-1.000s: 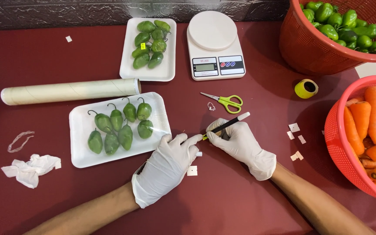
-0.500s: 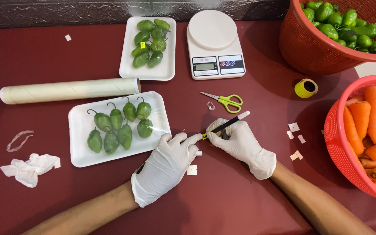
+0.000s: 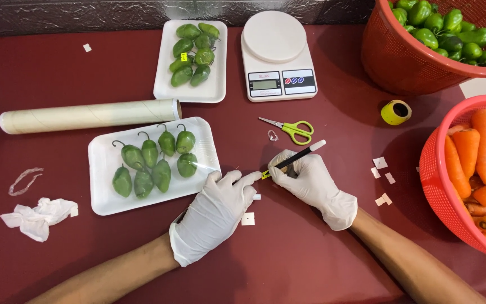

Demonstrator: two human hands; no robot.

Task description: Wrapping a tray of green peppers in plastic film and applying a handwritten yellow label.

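pen (image 3: 299,156) – pinched in right hand (image 3: 310,183) | small yellow sticker (image 3: 265,175) (light, flimsy, tacky) pressed flat by left hand (image 3: 220,205) fingertips – best taken by its edge

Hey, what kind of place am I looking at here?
Probably a produce-packing bench: a white digital kitchen scale, white foam trays of green peppers, and a red plastic basket of orange carrots on a dark red table.
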